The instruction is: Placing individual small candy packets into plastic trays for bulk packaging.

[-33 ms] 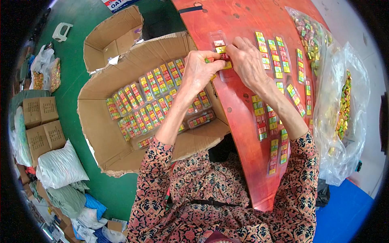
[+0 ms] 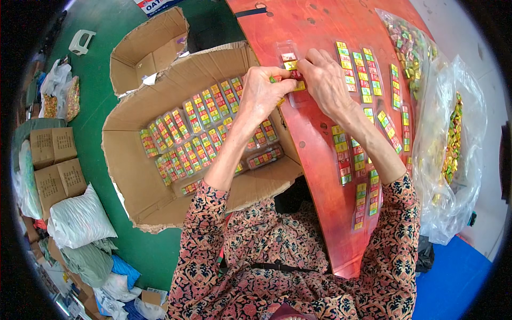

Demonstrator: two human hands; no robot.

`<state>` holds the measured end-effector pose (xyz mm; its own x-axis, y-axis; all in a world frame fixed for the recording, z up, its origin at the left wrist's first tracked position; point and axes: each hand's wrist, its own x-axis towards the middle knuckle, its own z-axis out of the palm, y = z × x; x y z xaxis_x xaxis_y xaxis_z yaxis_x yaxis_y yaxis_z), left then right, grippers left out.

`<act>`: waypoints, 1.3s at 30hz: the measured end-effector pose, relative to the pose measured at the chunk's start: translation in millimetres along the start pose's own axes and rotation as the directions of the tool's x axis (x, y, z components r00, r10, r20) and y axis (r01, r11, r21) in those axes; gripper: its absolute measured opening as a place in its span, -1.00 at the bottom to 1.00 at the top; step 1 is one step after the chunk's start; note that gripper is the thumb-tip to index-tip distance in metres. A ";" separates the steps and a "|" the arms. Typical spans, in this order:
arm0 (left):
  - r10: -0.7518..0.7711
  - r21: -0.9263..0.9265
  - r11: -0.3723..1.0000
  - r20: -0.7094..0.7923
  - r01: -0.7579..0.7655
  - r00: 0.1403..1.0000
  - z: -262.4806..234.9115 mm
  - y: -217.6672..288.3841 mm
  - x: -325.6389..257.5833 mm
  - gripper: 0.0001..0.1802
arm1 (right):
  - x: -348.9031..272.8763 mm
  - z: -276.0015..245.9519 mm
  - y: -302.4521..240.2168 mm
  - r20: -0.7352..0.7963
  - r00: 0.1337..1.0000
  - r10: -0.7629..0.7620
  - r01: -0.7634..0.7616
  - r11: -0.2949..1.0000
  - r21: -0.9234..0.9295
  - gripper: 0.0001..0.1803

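Observation:
A clear plastic tray lies near the left edge of the red table, partly filled with small red and yellow wrapped pieces. My left hand is over its left side, thumb and forefinger pinched together. Bits of green and yellow wrapped pieces show between the fingers of that hand. From the right, my right hand bends over the same tray with its fingers curled in. Its fingertips touch the row of pieces, but what they grip is hidden. Both hands nearly meet above the tray.
Several filled trays lie across the red table. Left of it, a large open carton holds rows of filled trays. Clear bags of loose wrapped pieces lie at the right. A smaller carton stands behind.

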<state>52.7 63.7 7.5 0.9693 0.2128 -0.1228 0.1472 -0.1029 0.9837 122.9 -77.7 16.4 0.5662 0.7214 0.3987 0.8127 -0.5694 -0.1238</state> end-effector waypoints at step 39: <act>0.011 -0.043 0.999 -0.062 -0.014 0.998 3.5 -6.6 1.9 -0.76 | 30.6 2.3 11.1 0.227 0.971 0.073 -0.151 0.926 0.347 -0.73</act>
<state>54.2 61.3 0.3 0.9569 0.2713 -0.1037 0.1254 -0.0641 0.9900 149.6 -61.0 25.1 0.6404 0.7485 0.1722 0.7149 -0.4989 -0.4900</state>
